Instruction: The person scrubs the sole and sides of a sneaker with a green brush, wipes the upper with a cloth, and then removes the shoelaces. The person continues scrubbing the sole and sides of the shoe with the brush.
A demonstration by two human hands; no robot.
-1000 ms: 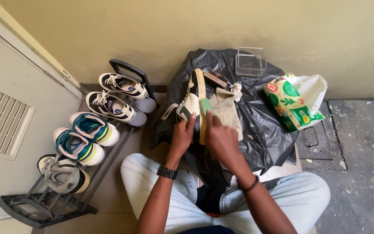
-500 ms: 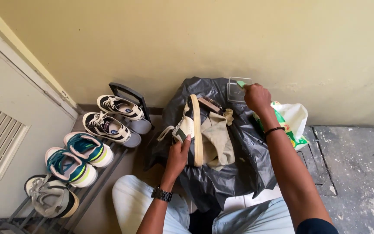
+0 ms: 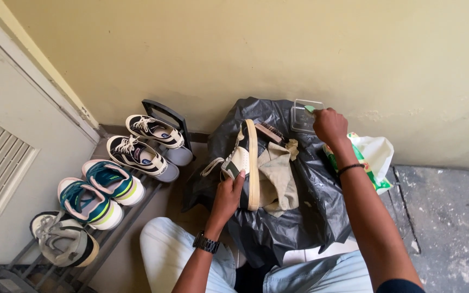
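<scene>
Our right hand [image 3: 329, 123] has left the cream, pale-soled sneaker [image 3: 245, 163] and now dips a pinched green sponge [image 3: 310, 108] into the clear plastic tub [image 3: 303, 115]. Our left hand [image 3: 227, 195] grips the sneaker, on edge, over the black plastic sheet [image 3: 305, 195]; scrubbing pauses.

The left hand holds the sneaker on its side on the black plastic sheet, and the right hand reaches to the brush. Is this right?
Not quite. In the head view the right hand is at the clear plastic container, not the brush. The left hand does hold the sneaker on its side on the black plastic sheet.
</scene>
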